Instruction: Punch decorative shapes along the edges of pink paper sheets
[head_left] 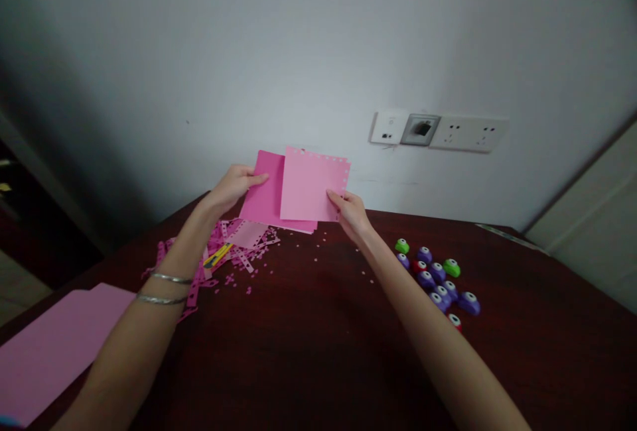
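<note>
My left hand (231,187) is closed on the left edge of a dark pink paper sheet (263,195), held up above the dark wooden table (318,338). Pinched in my right hand (351,211) is the right edge of a lighter pink sheet (311,185), whose top and right edges carry punched holes. The lighter sheet overlaps the front of the darker one. Both are raised near the wall at the table's far side.
Pink paper strips and punched scraps (233,248) lie under the sheets, with a yellow utility knife (217,255) among them. A pile of pink sheets (54,345) sits at the left edge. Several purple, green and red craft punches (438,278) cluster at right. Wall sockets (438,131) are above.
</note>
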`<action>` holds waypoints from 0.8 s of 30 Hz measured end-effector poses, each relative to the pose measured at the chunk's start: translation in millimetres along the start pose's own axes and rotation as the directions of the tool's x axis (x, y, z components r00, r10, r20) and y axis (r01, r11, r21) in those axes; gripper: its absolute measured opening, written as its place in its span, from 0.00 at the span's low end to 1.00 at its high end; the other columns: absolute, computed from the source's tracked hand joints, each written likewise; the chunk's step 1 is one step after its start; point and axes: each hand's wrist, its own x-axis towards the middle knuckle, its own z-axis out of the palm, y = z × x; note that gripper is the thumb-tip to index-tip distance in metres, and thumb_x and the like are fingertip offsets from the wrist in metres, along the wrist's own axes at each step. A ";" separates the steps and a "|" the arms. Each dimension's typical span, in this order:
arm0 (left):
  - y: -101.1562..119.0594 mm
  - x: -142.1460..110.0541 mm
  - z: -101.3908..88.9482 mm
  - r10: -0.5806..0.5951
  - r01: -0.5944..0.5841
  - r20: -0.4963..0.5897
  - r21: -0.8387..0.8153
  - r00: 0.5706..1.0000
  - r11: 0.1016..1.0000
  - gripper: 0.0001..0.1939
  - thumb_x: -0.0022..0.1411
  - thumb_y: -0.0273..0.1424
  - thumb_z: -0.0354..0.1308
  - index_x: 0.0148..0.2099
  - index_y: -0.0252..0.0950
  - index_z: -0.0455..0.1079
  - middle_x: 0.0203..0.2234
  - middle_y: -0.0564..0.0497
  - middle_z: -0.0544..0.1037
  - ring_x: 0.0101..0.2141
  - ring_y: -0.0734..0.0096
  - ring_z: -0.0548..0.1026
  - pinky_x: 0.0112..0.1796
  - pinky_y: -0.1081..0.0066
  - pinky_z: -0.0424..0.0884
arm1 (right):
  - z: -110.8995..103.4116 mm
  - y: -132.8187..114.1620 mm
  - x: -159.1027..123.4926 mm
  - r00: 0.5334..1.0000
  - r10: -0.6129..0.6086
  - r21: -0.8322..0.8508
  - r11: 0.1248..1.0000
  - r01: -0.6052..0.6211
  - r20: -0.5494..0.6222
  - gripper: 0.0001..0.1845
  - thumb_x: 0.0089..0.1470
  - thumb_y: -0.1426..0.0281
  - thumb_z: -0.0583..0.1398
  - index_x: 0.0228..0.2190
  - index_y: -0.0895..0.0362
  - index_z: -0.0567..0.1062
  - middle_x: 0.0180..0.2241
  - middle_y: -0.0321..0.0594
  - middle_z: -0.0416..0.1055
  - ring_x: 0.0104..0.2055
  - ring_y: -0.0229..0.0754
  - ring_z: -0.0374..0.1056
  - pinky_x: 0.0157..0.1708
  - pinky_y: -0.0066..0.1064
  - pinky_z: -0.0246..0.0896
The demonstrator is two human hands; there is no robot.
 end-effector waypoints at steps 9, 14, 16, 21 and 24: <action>7.1 4.1 91.2 0.063 -0.053 0.055 -0.155 0.997 0.986 0.11 0.54 0.31 0.54 0.36 0.29 0.73 0.30 0.46 0.77 0.30 0.69 0.73 0.32 0.69 0.68 | -59.0 -38.1 -33.4 0.990 0.139 -0.014 0.990 -0.139 0.000 0.16 0.40 0.66 0.66 0.33 0.60 0.74 0.32 0.43 0.76 0.29 0.39 0.70 0.28 0.29 0.67; 5.8 -10.0 155.4 0.209 -0.150 0.175 -0.302 0.962 0.941 0.16 0.60 0.37 0.49 0.39 0.29 0.72 0.31 0.45 0.77 0.31 0.69 0.73 0.30 0.70 0.69 | -108.2 -40.8 -60.4 0.972 0.224 -0.033 0.973 -0.227 -0.072 0.12 0.41 0.68 0.67 0.31 0.59 0.75 0.28 0.40 0.76 0.24 0.38 0.70 0.23 0.27 0.68; 1.0 -24.5 176.6 0.231 -0.156 0.243 -0.292 0.942 0.944 0.24 0.65 0.42 0.39 0.44 0.30 0.70 0.34 0.42 0.76 0.33 0.67 0.74 0.29 0.69 0.70 | -129.6 -45.0 -70.3 0.967 0.217 -0.016 0.975 -0.221 -0.135 0.10 0.43 0.70 0.66 0.32 0.58 0.74 0.29 0.38 0.77 0.26 0.37 0.71 0.25 0.25 0.69; -22.3 -77.5 215.5 0.497 -0.682 0.637 0.061 0.589 0.729 0.24 0.65 0.41 0.41 0.55 0.30 0.63 0.53 0.40 0.66 0.55 0.60 0.62 0.54 0.59 0.57 | -173.1 -64.7 -89.9 0.925 0.187 0.041 0.982 -0.184 -0.331 0.10 0.44 0.76 0.64 0.33 0.57 0.74 0.28 0.37 0.77 0.24 0.37 0.72 0.23 0.24 0.71; -32.1 -94.0 228.7 0.403 -0.822 0.852 0.056 0.336 0.567 0.33 0.65 0.45 0.38 0.63 0.25 0.47 0.62 0.39 0.47 0.62 0.59 0.43 0.60 0.61 0.43 | -183.5 -72.3 -98.1 0.903 0.203 0.055 0.979 -0.197 -0.379 0.10 0.46 0.78 0.63 0.33 0.57 0.74 0.28 0.37 0.77 0.24 0.38 0.72 0.22 0.24 0.72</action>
